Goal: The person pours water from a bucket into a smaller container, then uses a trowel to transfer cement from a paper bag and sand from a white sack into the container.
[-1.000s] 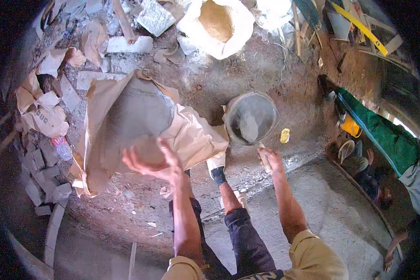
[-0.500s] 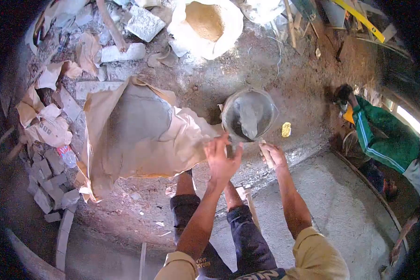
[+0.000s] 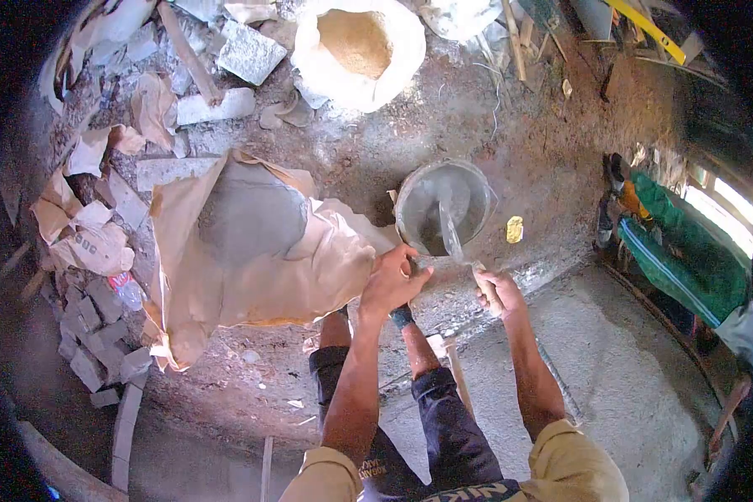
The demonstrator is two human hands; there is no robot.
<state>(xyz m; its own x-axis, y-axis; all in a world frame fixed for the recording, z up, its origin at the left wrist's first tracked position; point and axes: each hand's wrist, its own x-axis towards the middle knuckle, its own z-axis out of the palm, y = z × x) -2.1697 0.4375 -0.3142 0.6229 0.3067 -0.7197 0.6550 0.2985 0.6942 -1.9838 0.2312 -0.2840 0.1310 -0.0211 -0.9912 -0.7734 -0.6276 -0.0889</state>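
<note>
A round bucket [image 3: 402, 222] with wet grey mix inside stands upright on the dirt floor. My left hand [image 3: 386, 283] is at its near-left rim, fingers curled against the edge and thumb apart. In my right hand [image 3: 502, 294] is the wooden handle of a trowel [image 3: 451, 230]. Its grey-coated blade slants over the near rim into the bucket, and its tip lies over the mix. Left of the bucket lies a torn, open paper sack [image 3: 335, 276] holding grey powder [image 3: 255, 209].
A white sack [image 3: 407, 50] of sandy material stands behind the bucket. Broken blocks [image 3: 251, 52] and paper scraps lie at left. A crumpled yellow wrapper [image 3: 514, 229] is right of the bucket. At far right is another person in green clothing [image 3: 686, 259]. A yellow level [image 3: 648, 29] lies top right.
My right hand has drawn the trowel slightly back and turned it, so its blade appears narrower. My left fingers have closed in at the rim. The other person has bent lower.
</note>
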